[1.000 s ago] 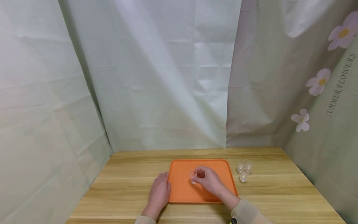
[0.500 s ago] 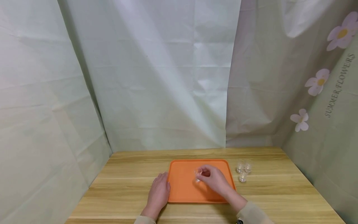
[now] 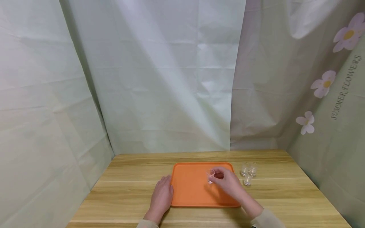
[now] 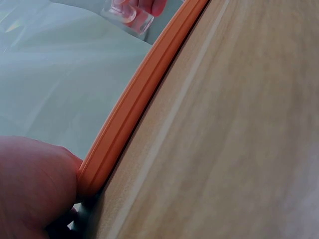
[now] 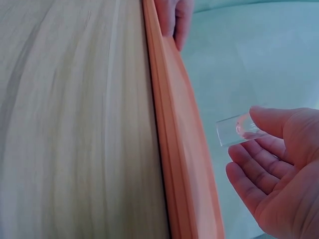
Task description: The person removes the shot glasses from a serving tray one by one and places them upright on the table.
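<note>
My right hand (image 3: 229, 185) pinches a small clear shot glass (image 3: 210, 174) between thumb and fingers, above the right half of an orange tray (image 3: 189, 190). Up close in the right wrist view, the thumb lies on one side of the shot glass (image 5: 230, 131) and the other fingers are bent below it. The left hand (image 3: 162, 197) rests at the tray's left edge with its fingers extended and close together. In the left wrist view, part of that hand (image 4: 37, 186) touches the tray's corner (image 4: 94, 172), and its fingertips are out of sight.
Three more clear shot glasses stand grouped on the wooden table (image 3: 122, 190) just right of the tray; the nearest glass (image 3: 247, 180) is in front of the other two. Pale curtains (image 3: 159, 95) hang behind and on both sides of the table.
The right hand has carried the shot glass rightward across the tray, from near its middle toward its right side. The left hand and the tray have stayed in place.
</note>
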`<move>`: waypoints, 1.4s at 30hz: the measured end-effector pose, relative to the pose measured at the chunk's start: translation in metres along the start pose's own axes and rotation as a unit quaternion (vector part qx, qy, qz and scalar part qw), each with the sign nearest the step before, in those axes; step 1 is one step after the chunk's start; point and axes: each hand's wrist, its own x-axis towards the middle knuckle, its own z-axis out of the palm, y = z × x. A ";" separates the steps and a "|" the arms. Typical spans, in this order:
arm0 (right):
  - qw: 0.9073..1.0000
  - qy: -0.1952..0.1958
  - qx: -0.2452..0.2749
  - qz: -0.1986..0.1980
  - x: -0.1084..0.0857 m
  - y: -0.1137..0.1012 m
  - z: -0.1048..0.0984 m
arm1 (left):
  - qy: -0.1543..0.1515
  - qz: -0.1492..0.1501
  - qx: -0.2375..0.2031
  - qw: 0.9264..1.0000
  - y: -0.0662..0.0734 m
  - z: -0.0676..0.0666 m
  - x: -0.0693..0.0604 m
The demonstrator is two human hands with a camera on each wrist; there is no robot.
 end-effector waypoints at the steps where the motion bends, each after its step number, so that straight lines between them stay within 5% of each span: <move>1: 1.000 0.005 -0.005 0.003 -0.001 0.000 -0.002 | 0.000 0.001 0.000 1.000 0.000 0.000 0.000; 18: 0.999 0.021 -0.018 0.040 -0.016 0.004 -0.049 | -0.004 0.001 -0.004 1.000 0.001 0.000 0.000; 42: 0.995 0.054 -0.079 0.028 -0.047 0.025 -0.116 | 0.008 0.012 0.001 1.000 -0.002 0.002 0.001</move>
